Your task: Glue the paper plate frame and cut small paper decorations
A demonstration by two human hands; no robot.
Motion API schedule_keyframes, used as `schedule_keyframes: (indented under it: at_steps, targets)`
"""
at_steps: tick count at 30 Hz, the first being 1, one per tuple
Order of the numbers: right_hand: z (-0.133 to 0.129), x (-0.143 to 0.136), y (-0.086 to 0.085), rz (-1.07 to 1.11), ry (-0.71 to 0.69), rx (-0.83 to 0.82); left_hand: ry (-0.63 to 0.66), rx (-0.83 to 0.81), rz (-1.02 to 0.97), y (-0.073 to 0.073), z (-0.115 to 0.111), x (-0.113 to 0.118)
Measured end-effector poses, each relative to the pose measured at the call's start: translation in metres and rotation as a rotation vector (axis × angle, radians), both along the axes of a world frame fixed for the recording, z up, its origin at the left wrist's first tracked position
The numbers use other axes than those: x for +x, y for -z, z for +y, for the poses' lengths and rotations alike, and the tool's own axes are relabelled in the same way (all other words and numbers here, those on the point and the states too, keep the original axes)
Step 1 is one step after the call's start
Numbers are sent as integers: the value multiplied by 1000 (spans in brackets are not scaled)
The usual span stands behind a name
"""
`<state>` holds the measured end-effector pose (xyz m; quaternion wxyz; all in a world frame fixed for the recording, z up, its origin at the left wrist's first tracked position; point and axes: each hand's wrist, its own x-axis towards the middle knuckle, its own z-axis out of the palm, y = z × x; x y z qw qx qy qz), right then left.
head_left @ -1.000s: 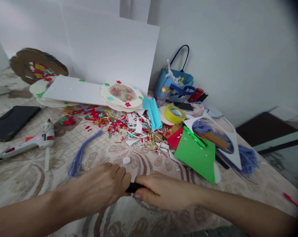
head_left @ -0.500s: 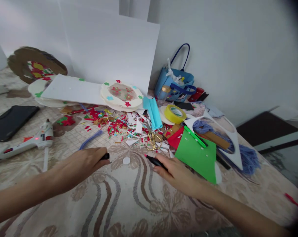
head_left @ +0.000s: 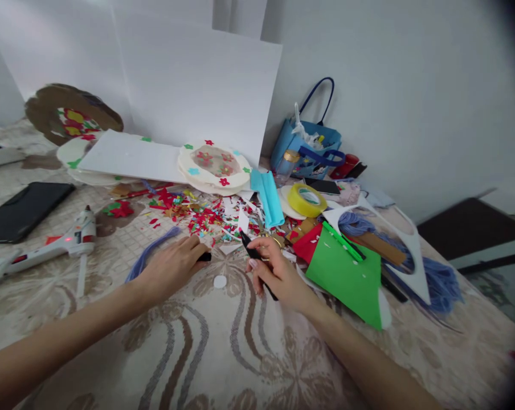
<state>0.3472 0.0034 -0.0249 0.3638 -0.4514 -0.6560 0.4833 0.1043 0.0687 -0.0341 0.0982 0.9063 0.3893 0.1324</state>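
Observation:
Between the fingers of my right hand (head_left: 277,270) is a black marker (head_left: 251,249), uncapped, its tip pointing up and away from me. My left hand (head_left: 174,263) is closed around a small black marker cap (head_left: 204,257), which sticks out past the fingertips. A small white paper disc (head_left: 220,281) lies on the patterned tablecloth (head_left: 215,347) between and just below the two hands. Beyond the hands spreads a heap of coloured paper scraps (head_left: 201,216). Gold-handled scissors (head_left: 278,241) show only in part behind my right hand.
A glue gun (head_left: 72,242) with a glowing light and a black phone (head_left: 24,210) lie at left. Green foam sheet (head_left: 347,279), green pen (head_left: 343,241), yellow tape roll (head_left: 306,199) and blue yarn (head_left: 439,282) are at right. A decorated white oval (head_left: 187,165) and blue bag (head_left: 304,142) stand behind.
My right hand has turned the marker more upright, its tip now farther from me. The left hand has shifted right with the cap. The view has swung slightly left.

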Motion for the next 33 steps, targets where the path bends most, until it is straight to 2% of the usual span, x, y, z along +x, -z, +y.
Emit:
schedule_keyframes:
  at_steps: [4,7,9,12,15,21,24,27,30,33]
  targets:
    - [6,2,6,377,-93,-185,-2,21,-11,-3,-13,2]
    - [3,6,9,607,-86,-294,58,-54,-54,-4,-26,9]
    - [1,7,11,701,-67,-301,99,-104,-42,-3,-32,16]
    - [-1,5,14,749,38,-206,80,-93,-2,-2,-35,25]
    - [1,3,15,732,140,-131,47,-93,-1,-4,-34,29]
    - [1,1,22,655,249,-36,28,-150,-132,-11,-30,30]
    - [-4,2,23,524,351,41,-35,-273,-244,-14,-25,33]
    - [-13,2,17,253,448,150,-79,-405,-382,-17,-22,36]
    - [-22,-2,7,49,447,270,-86,-583,-553,-15,-22,36]
    - [-27,-7,0,7,392,345,-75,-730,-703,-11,-24,34]
